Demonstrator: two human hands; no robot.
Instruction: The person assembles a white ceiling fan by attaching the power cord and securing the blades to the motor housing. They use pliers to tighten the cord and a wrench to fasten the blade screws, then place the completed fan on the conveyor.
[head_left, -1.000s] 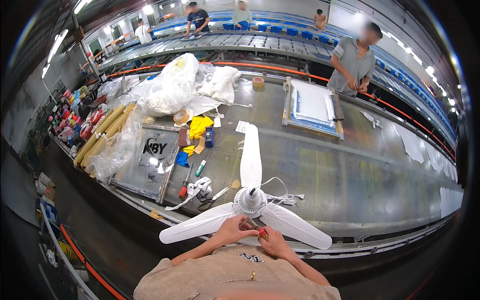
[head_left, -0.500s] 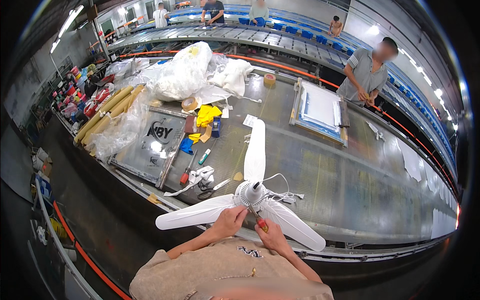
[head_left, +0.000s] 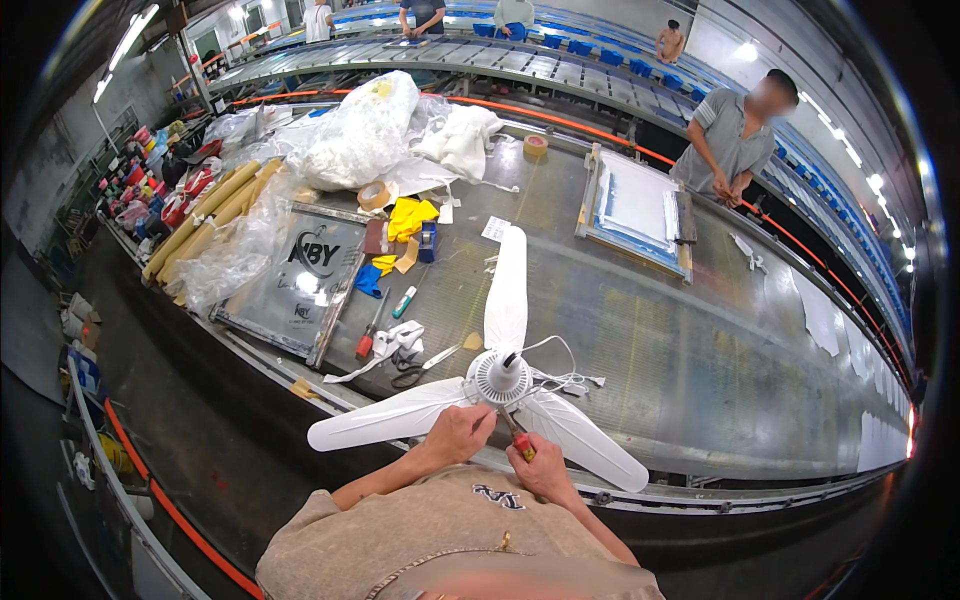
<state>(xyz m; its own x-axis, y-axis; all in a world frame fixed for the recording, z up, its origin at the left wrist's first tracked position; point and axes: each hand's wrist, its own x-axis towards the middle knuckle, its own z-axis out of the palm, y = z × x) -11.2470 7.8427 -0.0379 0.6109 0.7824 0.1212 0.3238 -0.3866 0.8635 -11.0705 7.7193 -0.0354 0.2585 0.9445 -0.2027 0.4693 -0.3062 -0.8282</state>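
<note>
While flat on the desk (head_left: pixel 660 370), framed panel (head_left: pixel 296 285) at left; next, red-handled screwdriver (head_left: pixel 366 342), then scissors (head_left: pixel 407 379); left hand (head_left: pixel 456 434) at near rim of white three-bladed fan (head_left: pixel 498 378) beside desk's near edge, fingers bunched, grip hard to tell; red-and-yellow-handled tool (head_left: pixel 523 447), right hand (head_left: pixel 541 468) clamped round handle.

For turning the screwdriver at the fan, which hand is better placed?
Probably the right hand: it has the red-handled screwdriver in its grip, pointing toward the white fan. The left hand, close by, shows no tool.
</note>
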